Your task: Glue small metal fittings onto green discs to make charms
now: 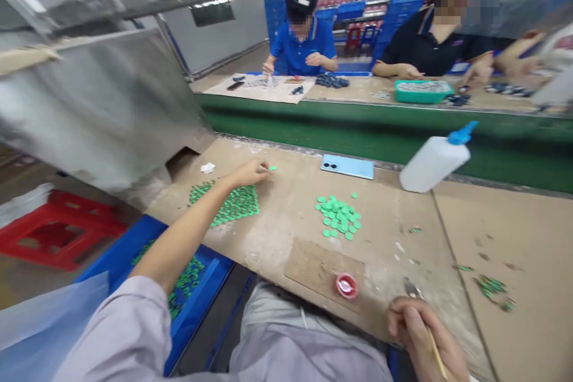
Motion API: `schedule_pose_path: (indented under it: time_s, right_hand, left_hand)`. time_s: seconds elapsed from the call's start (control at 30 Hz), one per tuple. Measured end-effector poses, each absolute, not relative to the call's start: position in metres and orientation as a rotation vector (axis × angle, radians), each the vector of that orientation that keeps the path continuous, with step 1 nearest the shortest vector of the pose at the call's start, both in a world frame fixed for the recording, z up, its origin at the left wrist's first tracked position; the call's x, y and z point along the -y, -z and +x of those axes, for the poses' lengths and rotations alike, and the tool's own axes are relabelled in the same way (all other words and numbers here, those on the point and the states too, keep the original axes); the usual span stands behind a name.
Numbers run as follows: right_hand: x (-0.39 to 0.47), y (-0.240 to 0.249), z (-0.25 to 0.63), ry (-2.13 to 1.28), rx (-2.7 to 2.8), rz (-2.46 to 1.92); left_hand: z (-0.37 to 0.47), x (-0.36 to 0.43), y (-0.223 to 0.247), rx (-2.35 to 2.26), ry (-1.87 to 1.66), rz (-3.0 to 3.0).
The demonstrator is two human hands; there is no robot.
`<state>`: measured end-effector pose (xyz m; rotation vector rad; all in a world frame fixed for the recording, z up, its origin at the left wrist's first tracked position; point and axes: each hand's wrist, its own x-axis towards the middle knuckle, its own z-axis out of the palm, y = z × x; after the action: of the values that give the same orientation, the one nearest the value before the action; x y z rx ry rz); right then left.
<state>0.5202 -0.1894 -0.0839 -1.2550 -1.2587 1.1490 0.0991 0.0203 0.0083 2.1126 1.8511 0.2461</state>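
My left hand [251,173] reaches out over the far left of the bench with its fingers pinched together. A small green disc [273,168] shows at its fingertips. Beneath that forearm lie tight rows of green pieces [239,206] with dark marks. My right hand [425,334] is closed round a thin wooden stick [435,351] near the bench's front edge. A greyish tip, blurred, pokes out beyond its fingers. Between the hands are a loose heap of plain green discs [339,215] and a small red cup [346,286] on a piece of cardboard [299,262].
A light blue phone [347,166] and a white bottle with blue nozzle [434,164] stand along the back edge. Small green-brown pieces [492,286] lie at right. A blue crate [201,286] of green pieces sits lower left. Across the green divider, people work with small parts.
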Motion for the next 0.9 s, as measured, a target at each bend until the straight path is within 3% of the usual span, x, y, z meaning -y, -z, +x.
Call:
schedule_pose_path:
  time_s: [0.17, 0.3, 0.43, 0.9]
  right_hand:
    - [0.184, 0.083, 0.533, -1.056, 1.233, -1.144]
    - [0.185, 0.074, 0.535, -0.968, 1.336, -1.118]
    - [0.196, 0.075, 0.538, -1.03, 1.394, -1.034]
    - [0.202, 0.079, 0.541, -1.05, 1.39, -1.078]
  left_hand:
    - [0.172, 0.005, -0.003, -1.533, -0.423, 2.219]
    - [0.245, 0.034, 0.018, -1.208, -0.332, 2.392]
    - [0.29, 0.043, 0.04, -1.204, -0.298, 2.523]
    - [0.296, 0.034, 0.048, -1.112, -0.287, 2.463]
